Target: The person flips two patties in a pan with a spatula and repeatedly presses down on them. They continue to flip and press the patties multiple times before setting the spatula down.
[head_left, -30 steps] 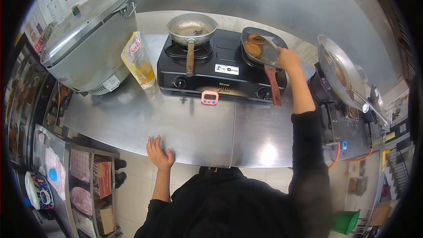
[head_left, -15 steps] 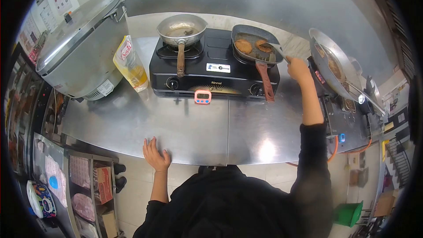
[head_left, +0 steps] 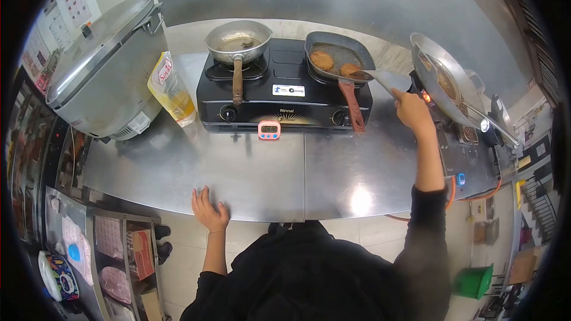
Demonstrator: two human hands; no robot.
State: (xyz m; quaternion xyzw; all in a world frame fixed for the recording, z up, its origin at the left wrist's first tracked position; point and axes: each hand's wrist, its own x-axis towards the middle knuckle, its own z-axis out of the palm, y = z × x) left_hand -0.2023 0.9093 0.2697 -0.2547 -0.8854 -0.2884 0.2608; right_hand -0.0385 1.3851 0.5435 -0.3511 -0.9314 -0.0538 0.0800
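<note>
My right hand is closed round the handle of a metal spatula, whose blade reaches over the near right rim of a square grey frying pan. Two browned patties lie in the pan: one patty at the left, the other patty by the spatula's tip. The pan sits on the right burner of a black gas stove, its reddish-brown handle pointing toward me. Resting at the steel counter's front edge, my left hand has its fingers spread and holds nothing.
A saucepan with a wooden handle stands on the left burner. A pink timer is before the stove. Leftward are an oil pouch and a large rice cooker. A big wok stands at right above a flame.
My right hand has drawn the spatula toward me and slightly right. The right patty now lies nearer the pan's front side. My left hand stays in place.
</note>
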